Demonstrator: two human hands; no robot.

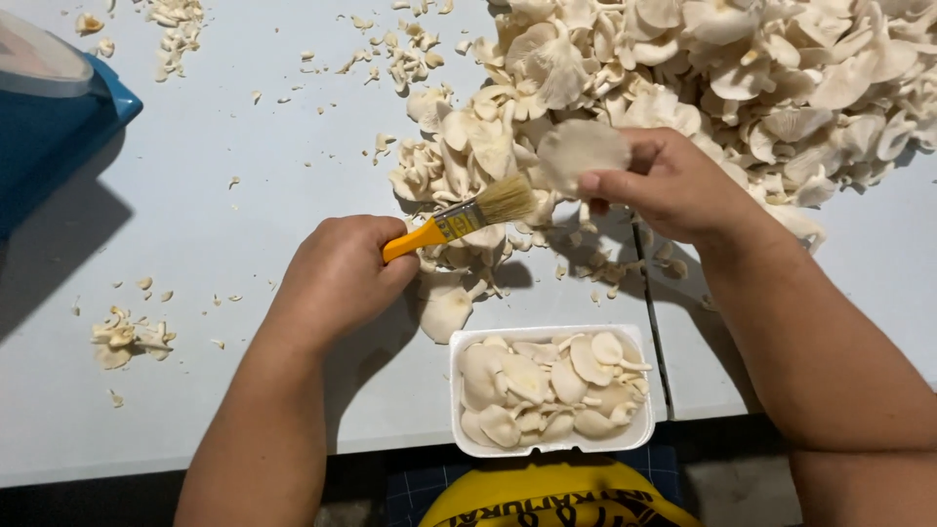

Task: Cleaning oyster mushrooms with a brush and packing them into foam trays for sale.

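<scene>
My left hand [337, 278] grips a small paintbrush [459, 220] by its orange handle, the pale bristles pointing up and right. My right hand [669, 185] holds one flat oyster mushroom [583, 148] by its edge, just right of the bristles, which almost touch it. Both hands hover over a white table [195, 205]. Below them, at the table's near edge, stands a white foam tray [551, 390] filled with several mushroom caps.
A large heap of oyster mushrooms [742, 68] covers the table's far right. Mushroom scraps [127, 337] lie at the left and far side. A blue container [49, 107] sits at the far left. A yellow object [556, 498] shows below the table edge.
</scene>
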